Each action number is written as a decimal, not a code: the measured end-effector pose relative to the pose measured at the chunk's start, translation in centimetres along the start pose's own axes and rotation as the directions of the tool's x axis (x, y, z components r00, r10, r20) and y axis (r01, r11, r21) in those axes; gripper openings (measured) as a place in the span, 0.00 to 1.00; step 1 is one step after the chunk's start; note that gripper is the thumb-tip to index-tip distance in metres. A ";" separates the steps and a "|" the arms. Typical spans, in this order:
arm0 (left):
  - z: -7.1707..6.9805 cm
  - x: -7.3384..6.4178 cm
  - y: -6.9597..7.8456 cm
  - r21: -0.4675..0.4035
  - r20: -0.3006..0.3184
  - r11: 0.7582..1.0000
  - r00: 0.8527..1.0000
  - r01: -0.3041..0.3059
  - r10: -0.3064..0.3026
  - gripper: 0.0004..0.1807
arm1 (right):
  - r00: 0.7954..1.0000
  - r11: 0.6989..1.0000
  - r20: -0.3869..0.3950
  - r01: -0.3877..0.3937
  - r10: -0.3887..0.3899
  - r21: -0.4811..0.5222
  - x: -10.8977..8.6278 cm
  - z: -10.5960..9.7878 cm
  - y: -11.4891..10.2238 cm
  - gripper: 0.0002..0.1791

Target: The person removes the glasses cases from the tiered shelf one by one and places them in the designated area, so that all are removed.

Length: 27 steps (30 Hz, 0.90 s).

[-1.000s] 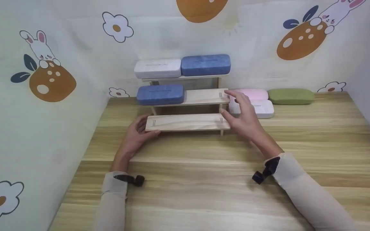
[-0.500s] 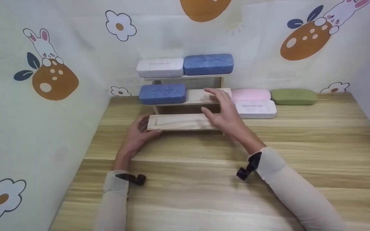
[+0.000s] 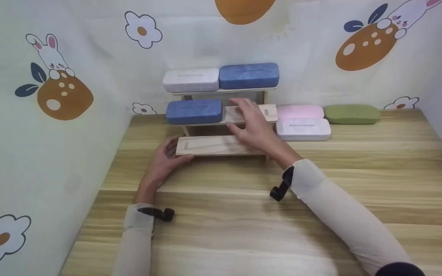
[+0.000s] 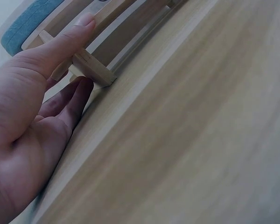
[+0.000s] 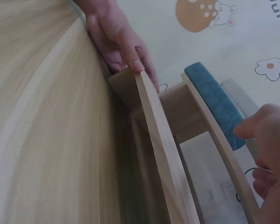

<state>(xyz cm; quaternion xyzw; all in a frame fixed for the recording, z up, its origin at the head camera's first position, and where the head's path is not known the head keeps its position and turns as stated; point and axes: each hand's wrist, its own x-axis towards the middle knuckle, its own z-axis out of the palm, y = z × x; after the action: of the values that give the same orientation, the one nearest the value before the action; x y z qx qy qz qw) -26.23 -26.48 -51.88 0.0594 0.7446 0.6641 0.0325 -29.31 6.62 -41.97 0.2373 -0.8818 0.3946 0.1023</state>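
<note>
A three-step wooden display rack stands against the back wall. My left hand grips the left end of its lowest shelf, thumb along the front edge; the left wrist view shows the fingers by the rack's leg. A blue glasses case lies on the left half of the middle shelf. Just right of it, my right hand reaches over the shelves with fingers extended and thumb apart, holding nothing. In the right wrist view its thumb overlaps the end of the blue case.
On the top shelf sit a white case and another blue case. Right of the rack, a pink case, a white case and a green case lie on the wood-grain table.
My right hand has moved left from the rack's right end to beside the blue case on the middle shelf. The left hand keeps its hold on the lowest shelf.
</note>
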 end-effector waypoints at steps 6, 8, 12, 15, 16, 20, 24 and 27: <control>0.0 0.0 0.0 -0.005 0.004 1.000 1.000 0.004 -0.004 0.46 | 0.996 0.997 0.065 -0.049 0.053 -0.052 0.9 0.5 -0.4 0.43; 0.0 0.0 0.0 -0.005 0.001 1.000 1.000 0.004 -0.004 0.46 | 0.996 0.998 0.072 -0.057 0.059 -0.031 1.2 0.6 -0.6 0.43; 0.0 0.0 0.0 0.000 -0.002 1.000 1.000 0.005 -0.005 0.47 | 0.997 0.999 0.070 -0.041 0.040 0.017 1.9 1.1 -0.9 0.43; 0.0 0.0 0.0 0.001 0.000 1.000 1.000 0.006 -0.006 0.48 | 0.996 0.998 0.073 -0.056 0.056 0.008 2.3 1.4 -1.2 0.43; 0.0 0.0 0.0 0.003 0.001 1.000 1.000 0.005 -0.005 0.48 | 0.995 0.998 0.075 -0.068 0.068 -0.001 2.4 1.5 -1.3 0.43; 0.0 0.0 0.0 0.010 -0.003 1.000 1.000 0.002 -0.002 0.48 | 0.992 0.995 0.081 -0.098 0.100 -0.031 2.8 2.0 -1.7 0.45; 0.0 0.0 0.0 0.008 -0.003 1.000 1.000 0.001 -0.001 0.47 | 0.992 0.995 0.077 -0.095 0.097 -0.033 3.1 2.5 -2.2 0.46; 0.0 0.1 0.1 0.010 0.003 1.000 1.000 0.000 0.000 0.47 | 0.993 0.994 0.060 -0.097 0.100 -0.043 3.2 2.7 -2.4 0.46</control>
<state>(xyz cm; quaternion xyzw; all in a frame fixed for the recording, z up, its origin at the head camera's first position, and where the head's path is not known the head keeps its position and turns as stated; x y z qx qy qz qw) -26.28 -26.44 -51.83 0.0603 0.7478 0.6604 0.0333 -30.89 2.16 -41.01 0.2036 -0.9029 0.3738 0.0598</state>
